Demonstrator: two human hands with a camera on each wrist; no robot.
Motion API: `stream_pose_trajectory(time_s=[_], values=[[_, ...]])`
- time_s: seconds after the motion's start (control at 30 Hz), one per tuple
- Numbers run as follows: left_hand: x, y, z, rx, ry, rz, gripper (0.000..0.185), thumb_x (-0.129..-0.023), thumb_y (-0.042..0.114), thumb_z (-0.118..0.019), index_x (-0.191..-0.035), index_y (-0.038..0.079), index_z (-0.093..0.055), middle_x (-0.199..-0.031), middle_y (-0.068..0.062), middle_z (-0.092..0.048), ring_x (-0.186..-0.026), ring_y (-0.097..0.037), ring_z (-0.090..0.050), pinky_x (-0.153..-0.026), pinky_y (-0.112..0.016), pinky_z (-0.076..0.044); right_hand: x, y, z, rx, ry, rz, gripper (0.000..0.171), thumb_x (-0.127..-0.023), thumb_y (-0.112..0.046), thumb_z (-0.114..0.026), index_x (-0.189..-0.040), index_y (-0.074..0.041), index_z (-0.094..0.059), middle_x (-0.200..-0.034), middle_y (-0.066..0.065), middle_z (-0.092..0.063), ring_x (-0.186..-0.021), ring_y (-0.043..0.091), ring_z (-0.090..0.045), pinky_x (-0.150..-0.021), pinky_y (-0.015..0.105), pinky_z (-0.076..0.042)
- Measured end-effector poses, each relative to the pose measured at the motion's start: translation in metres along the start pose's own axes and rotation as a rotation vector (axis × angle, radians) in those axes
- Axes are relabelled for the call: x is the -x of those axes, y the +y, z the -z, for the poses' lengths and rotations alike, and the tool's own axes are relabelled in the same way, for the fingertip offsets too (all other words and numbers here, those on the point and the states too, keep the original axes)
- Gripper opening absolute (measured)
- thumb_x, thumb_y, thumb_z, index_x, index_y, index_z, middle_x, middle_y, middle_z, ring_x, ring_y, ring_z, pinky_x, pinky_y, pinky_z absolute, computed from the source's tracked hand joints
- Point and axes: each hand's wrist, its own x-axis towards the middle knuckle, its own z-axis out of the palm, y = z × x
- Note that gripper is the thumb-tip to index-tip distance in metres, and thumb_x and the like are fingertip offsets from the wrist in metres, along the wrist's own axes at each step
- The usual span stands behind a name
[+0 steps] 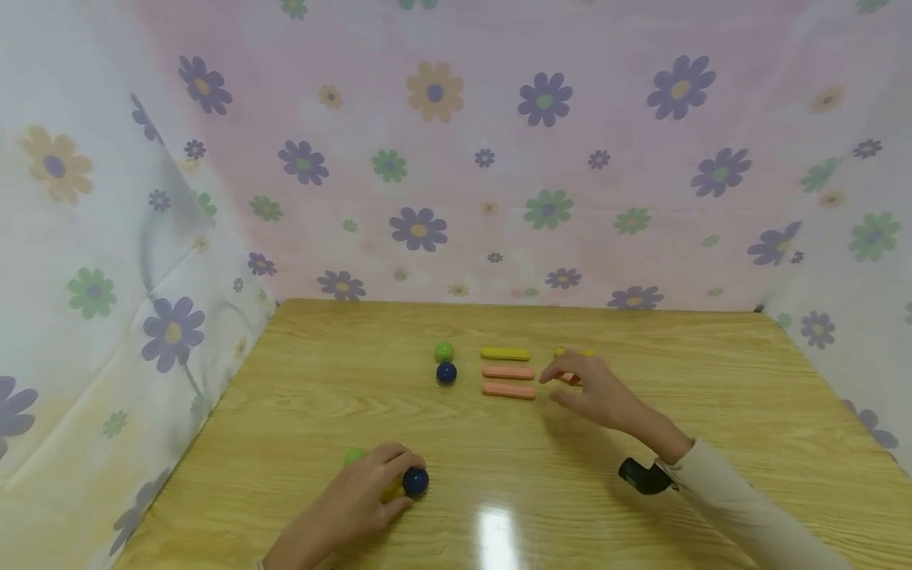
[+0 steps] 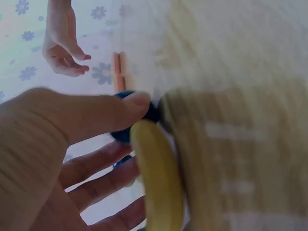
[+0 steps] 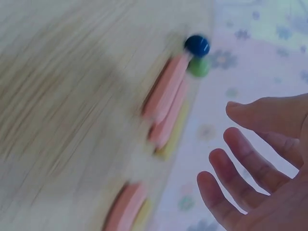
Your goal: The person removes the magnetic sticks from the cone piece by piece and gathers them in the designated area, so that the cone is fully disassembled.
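Note:
My left hand (image 1: 366,491) is low on the table, left of centre, holding a dark blue ball (image 1: 416,481) between thumb and fingers. Under that hand is a yellow stick (image 2: 159,178), mostly covered in the head view. A green ball (image 1: 352,457) peeks out beyond its knuckles. Farther back and right, my right hand (image 1: 594,392) hovers with fingers spread and nothing in its grasp. Partly hidden behind it are another yellow stick (image 1: 580,351) and a salmon-pink stick (image 1: 570,379). Left of its fingertips lie two pink sticks (image 1: 509,372) and a yellow stick (image 1: 505,354).
Left of the stick group, a green ball (image 1: 444,352) and a dark blue ball (image 1: 446,373) sit close together on the wooden table (image 1: 321,380). Flowered cloth (image 1: 492,182) encloses the back and sides. A black device (image 1: 644,476) is strapped to the right wrist.

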Motion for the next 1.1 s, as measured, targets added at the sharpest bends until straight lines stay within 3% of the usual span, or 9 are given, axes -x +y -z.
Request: stream_pose_trajectory(time_s=[0.23,0.5,0.73,0.83,1.1], values=[[0.008,-0.011,0.016,-0.014,0.017,-0.046,0.039,-0.077,0.018,-0.078,-0.112,0.021,-0.061,-0.117,0.003,-0.055,-0.106,-0.016,-0.052,-0.085,-0.039,-0.049,-0.008,-0.04,-0.013,-0.039,-0.104,0.055,0.021,-0.087,-0.012,-0.07,-0.106,-0.015,-0.065,-0.106,-0.002,-0.062,-0.092,0.018,-0.058,-0.073,0.038,-0.051],[0.017,-0.024,0.022,-0.032,0.003,-0.024,0.028,-0.073,0.013,-0.08,-0.094,0.025,-0.066,-0.11,0.006,-0.054,-0.1,-0.013,-0.051,-0.082,-0.038,-0.049,-0.017,-0.071,-0.041,-0.101,-0.203,0.15,0.025,-0.086,-0.009,-0.07,-0.108,-0.019,-0.065,-0.108,-0.002,-0.061,-0.091,0.012,-0.055,-0.071,0.033,-0.051],[0.016,-0.028,0.016,-0.05,0.03,-0.02,0.017,-0.075,0.013,-0.079,-0.087,0.022,-0.071,-0.104,0.008,-0.055,-0.096,-0.011,-0.052,-0.079,-0.034,-0.05,-0.021,-0.088,-0.075,-0.168,-0.335,0.13,0.025,-0.085,-0.006,-0.07,-0.108,-0.012,-0.065,-0.106,-0.001,-0.058,-0.091,0.02,-0.056,-0.072,0.028,-0.051],[0.015,-0.028,0.015,-0.055,0.038,-0.025,0.016,-0.075,0.014,-0.079,-0.086,0.022,-0.073,-0.099,0.01,-0.057,-0.094,-0.01,-0.052,-0.079,-0.033,-0.05,-0.023,-0.094,-0.09,-0.181,-0.38,0.107,0.028,-0.083,-0.005,-0.072,-0.109,-0.011,-0.064,-0.108,-0.002,-0.057,-0.092,0.017,-0.056,-0.071,0.023,-0.05],[0.013,-0.025,0.016,-0.011,0.015,-0.015,0.016,-0.073,0.013,-0.081,-0.084,0.022,-0.073,-0.09,0.018,-0.059,-0.091,-0.007,-0.053,-0.078,-0.031,-0.05,-0.031,-0.104,-0.128,-0.235,-0.368,0.121,0.026,-0.082,-0.002,-0.071,-0.105,-0.011,-0.064,-0.104,-0.003,-0.055,-0.088,0.007,-0.056,-0.069,0.016,-0.048]])
